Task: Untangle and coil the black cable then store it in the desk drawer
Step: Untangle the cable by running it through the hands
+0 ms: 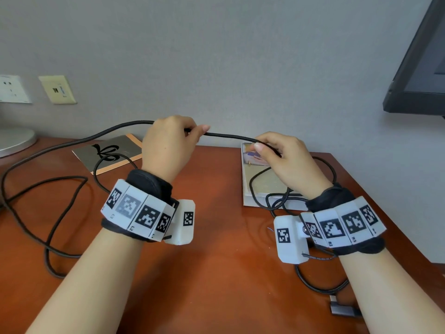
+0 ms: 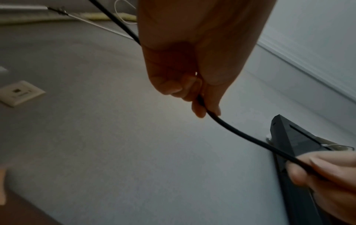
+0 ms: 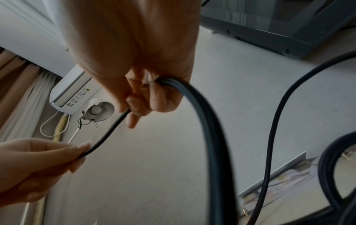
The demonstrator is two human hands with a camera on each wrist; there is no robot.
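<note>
Black cable (image 1: 231, 135): thin, round, matte sheath, long and flexible. One short span runs raised above the desk between both hands, sagging slightly. To the left it falls in wide loose loops over the desk (image 1: 216, 249) and crosses a brochure (image 1: 108, 153); to the right several strands loop together over a flat box (image 1: 262, 186). A grey rectangular plug (image 1: 342, 309) lies flat at the near right edge.

Desk: reddish-brown wood, glossy, smooth, reflective.

Brochure: flat card, grey face with black brush motif, orange border.

Flat box: pale, shallow, rectangular, printed lid.

Left hand (image 1: 168, 145): fingers curled, thumb and forefinger pinching the cable; the cable passes through the fist and out the far side.

Right hand (image 1: 284, 157): fingers curled, fingertips (image 3: 134, 103) pinching the raised span, with a doubled loop (image 3: 192, 99) of cable gathered in the palm.

Wrists: black fabric bands carrying white blocks with square black-and-white markers.

Background: grey textured wall, two pale wall plates (image 1: 57, 89), dark monitor (image 1: 419, 68) at right, round metal base (image 1: 14, 141) at left.
</note>
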